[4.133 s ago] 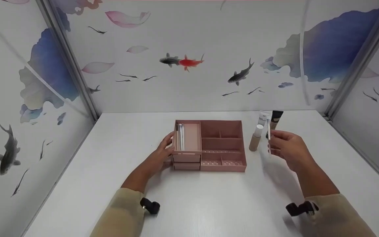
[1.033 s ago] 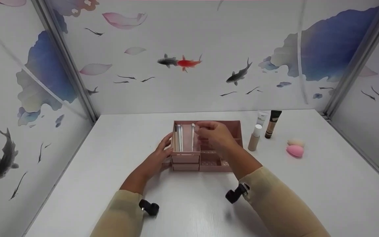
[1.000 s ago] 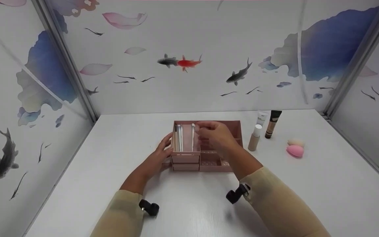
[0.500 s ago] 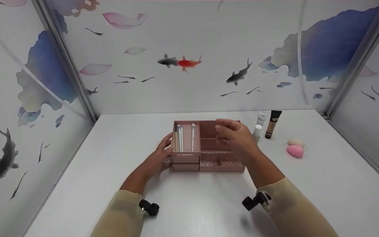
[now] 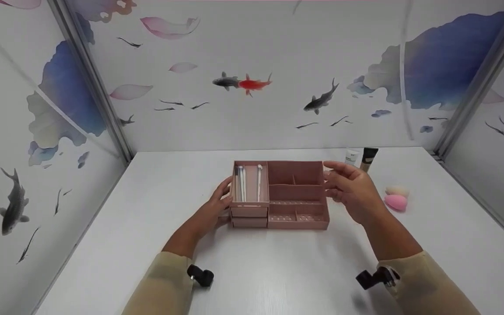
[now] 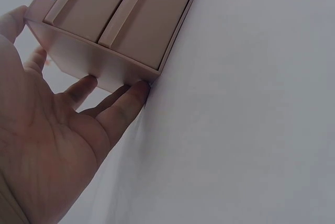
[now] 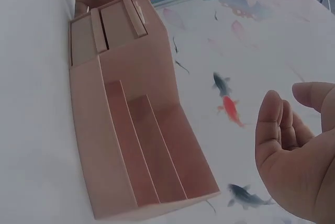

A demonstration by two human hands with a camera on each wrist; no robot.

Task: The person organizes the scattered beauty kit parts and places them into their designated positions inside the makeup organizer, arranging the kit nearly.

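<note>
A pink makeup organizer [image 5: 298, 225] stands on the table, with two drawers [image 6: 149, 20] under a shallow tray at its left. Several slim makeup brushes lie in that tray; one white brush [image 5: 259, 183] sits apart toward its right side. The fingertips of my left hand [image 5: 208, 212] touch the organizer's left side wall, the fingers fairly straight. Just off the right side, my right hand [image 5: 357, 190] hovers with loosely bent fingers. In the right wrist view this hand [image 7: 293, 166] holds nothing.
Behind my right hand stand a white tube [image 5: 351, 156] and a black-capped tube [image 5: 368, 158], partly covered. A pink makeup sponge [image 5: 396, 202] and a beige one [image 5: 397, 190] lie to the right. Printed wall panels enclose the table.
My right hand, which held a white brush at the right earlier, has let it go in the tray and moved back rightward past the organizer. My left hand has stayed put.
</note>
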